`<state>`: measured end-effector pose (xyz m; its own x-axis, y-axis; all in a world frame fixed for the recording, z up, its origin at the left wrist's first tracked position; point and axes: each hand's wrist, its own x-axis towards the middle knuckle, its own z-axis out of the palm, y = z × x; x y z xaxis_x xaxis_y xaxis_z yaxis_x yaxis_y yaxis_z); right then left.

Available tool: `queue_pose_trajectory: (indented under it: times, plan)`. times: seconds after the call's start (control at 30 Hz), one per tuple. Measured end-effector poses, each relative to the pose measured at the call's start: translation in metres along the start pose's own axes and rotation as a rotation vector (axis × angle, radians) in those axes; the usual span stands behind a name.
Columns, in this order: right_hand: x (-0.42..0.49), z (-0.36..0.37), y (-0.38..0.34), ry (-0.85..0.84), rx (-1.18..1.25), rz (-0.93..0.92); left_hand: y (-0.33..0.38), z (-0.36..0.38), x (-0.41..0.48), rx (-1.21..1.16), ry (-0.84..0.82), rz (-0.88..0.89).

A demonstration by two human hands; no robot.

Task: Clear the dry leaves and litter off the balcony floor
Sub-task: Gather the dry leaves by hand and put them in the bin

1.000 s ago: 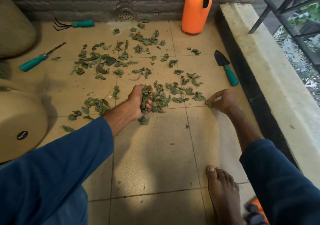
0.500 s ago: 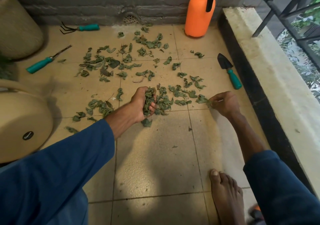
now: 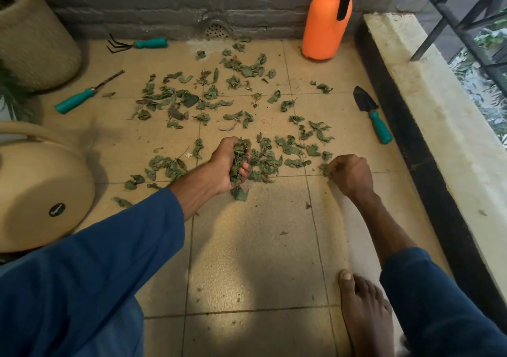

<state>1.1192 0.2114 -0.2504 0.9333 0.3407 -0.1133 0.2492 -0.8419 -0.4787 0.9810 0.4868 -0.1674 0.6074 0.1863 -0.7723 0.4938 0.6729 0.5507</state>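
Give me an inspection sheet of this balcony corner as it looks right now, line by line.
Surface: tiled floor, beige, with small specks of litter.
Job's things: dry leaves scattered over the far tiles; near tiles almost bare.
Clutter: hand rake, teal-handled weeder, trowel, orange sprayer, watering can, woven pot.
Hands: left hand grips a bunch of dry leaves; right hand pinches dry leaves at the floor.
Cables: nothing seen.
Surroundings: brick wall with drain grille, concrete ledge, black railing.
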Motion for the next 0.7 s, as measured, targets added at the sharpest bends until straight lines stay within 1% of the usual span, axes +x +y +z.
queue_pose_trajectory:
  times: [0.1, 0.27, 0.37, 0.43, 0.53, 0.7]
  plan:
    - [-0.005, -0.005, 0.003, 0.046, 0.044, 0.029, -0.001, 0.002, -0.001, 0.016, 0.003, -0.003]
    - [0.007, -0.016, -0.004, 0.029, 0.022, -0.088, -0.001, 0.006, -0.001, 0.025, 0.008, 0.002]
    - [0.027, -0.018, -0.014, -0.018, 0.017, -0.026, -0.001, 0.003, -0.001, 0.025, 0.003, 0.003]
    - [0.037, -0.016, -0.018, -0.043, -0.032, -0.003, 0.0, 0.0, -0.001, 0.023, -0.003, 0.004]
    - [0.039, -0.01, -0.017, -0.093, -0.04, 0.024, 0.001, -0.005, -0.002, 0.026, 0.0, 0.014]
    - [0.021, 0.001, -0.005, -0.016, 0.027, 0.005, 0.003, -0.008, -0.004, 0.044, 0.013, 0.026]
